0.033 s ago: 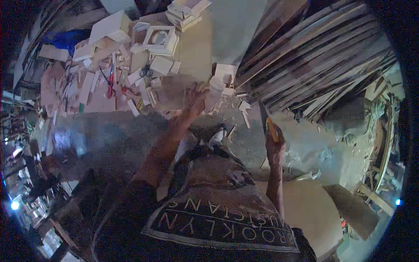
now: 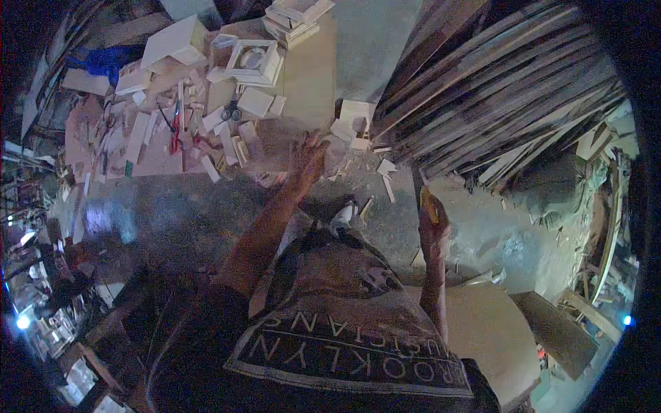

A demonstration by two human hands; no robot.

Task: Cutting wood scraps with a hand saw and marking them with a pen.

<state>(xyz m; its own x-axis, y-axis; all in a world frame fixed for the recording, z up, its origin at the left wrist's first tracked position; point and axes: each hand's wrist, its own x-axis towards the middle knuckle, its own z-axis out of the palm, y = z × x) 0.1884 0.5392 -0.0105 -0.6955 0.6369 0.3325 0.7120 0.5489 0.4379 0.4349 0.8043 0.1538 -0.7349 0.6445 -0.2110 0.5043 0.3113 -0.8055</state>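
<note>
Where the left hand [image 2: 313,157] lies near the close end of a tan wooden sheet [image 2: 310,76], its finger state cannot be told, shadow hiding whether anything is pinched; right hand [image 2: 434,226], curled round a yellow-handled tool [image 2: 430,204], exact kind uncertain, held apart from the left hand and to its right; pale wood block [image 2: 356,111], just beyond the left hand, with offcuts [image 2: 387,166] strewn beside it; square white frame [image 2: 253,62], one, round centre, seemingly assembled; pale frames [image 2: 297,15], stacked, farther off, seemingly assembled too; white box [image 2: 175,43], one; black scissors [image 2: 231,112] and red-handled pliers [image 2: 175,135], among loose wood strips [image 2: 136,141]; dark planks [image 2: 496,96], piled at right; progress, as judged: several frames look made up, and scraps suggest cutting done; many strips lie loose and unjoined; how much remains cannot be told.
</note>
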